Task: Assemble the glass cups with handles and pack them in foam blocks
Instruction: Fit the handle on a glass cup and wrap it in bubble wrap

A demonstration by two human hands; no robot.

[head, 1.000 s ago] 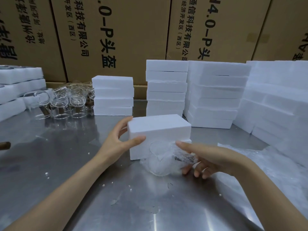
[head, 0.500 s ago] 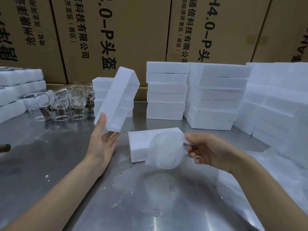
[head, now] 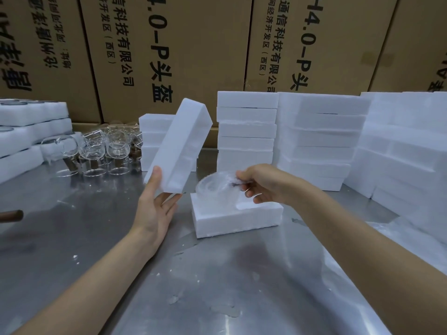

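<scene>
Moved since 0.5 s ago: wrapped cup (head: 215,192) now sits partly down in the base block (head: 235,220), where before it hung in front of that block; lid block (head: 179,147) held a bit more upright, same spot.

Item 1, L hand (head: 154,209): palm up, fingers spread, thumb on the lid's near face, fingers under its bottom end. Lid tilted, top leaning right, clear of table (head: 72,250).

Item 2, R hand (head: 262,184): fingers pinched shut on the cup's wrap at the top right. Wrap is clear film; handle not discernible through it.

Item 3, base block: qty 1, flat on table, centre, just right of L hand. Cavity edge visible right of cup.

Item 4, foam stacks: short stack (head: 154,141) behind lid, 4 layers visible; tall stack (head: 246,131), 5 layers; wider stack (head: 319,143) touching it on the right, approx 6 layers; far-right pile (head: 406,146), count unclear. Left pile (head: 26,139), 3 layers.

Item 5, bare glass cups (head: 104,151): cluster back left, between left pile and short stack; at least 6, exact qty cannot tell.

Item 6, cartons (head: 169,44): 5 partly in view along back, printed text.

Item 7, brown rod end (head: 11,215): qty 1, left edge.
</scene>
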